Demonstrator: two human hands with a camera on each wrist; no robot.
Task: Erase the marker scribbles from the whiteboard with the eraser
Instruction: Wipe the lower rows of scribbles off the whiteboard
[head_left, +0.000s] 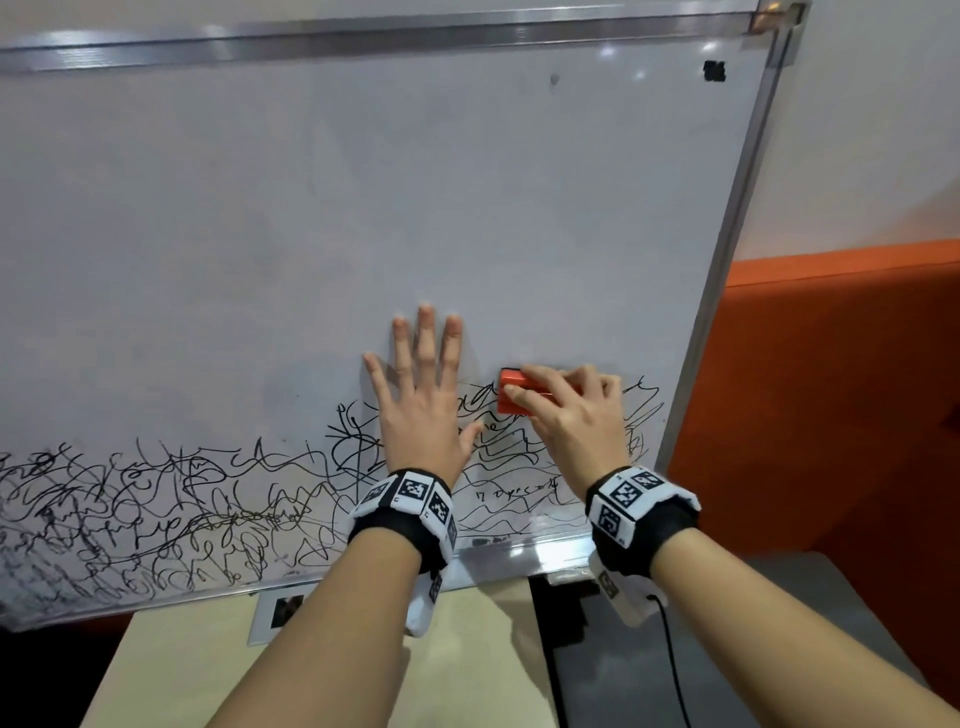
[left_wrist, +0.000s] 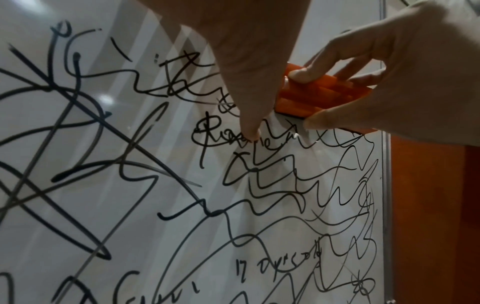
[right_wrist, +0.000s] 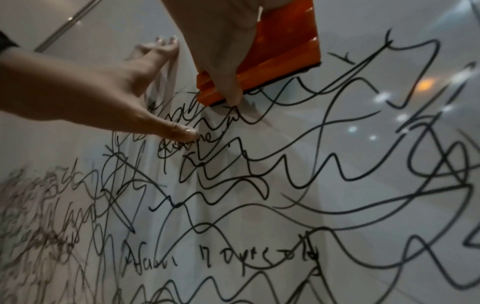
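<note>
Whiteboard (head_left: 363, 197) lower band black-scribbled; left hand (head_left: 421, 410) flat, right hand (head_left: 576, 415) gripping orange eraser (head_left: 511, 397)

Orange eraser (head_left: 511, 397) flat against whiteboard (head_left: 311, 208), black scribbles (head_left: 156, 509) below

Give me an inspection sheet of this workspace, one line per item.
Surface: whiteboard, upper part bare, leaning on a table.
Job's things: orange eraser pressed on the board at the top edge of the black scribbles, which fill the lower band.
Clutter: nothing seen.
Grippers: left hand flat on the board, fingers spread; right hand grips the eraser.
Cables: black cable below the right wrist.
Surroundings: orange wall on the right.
</note>
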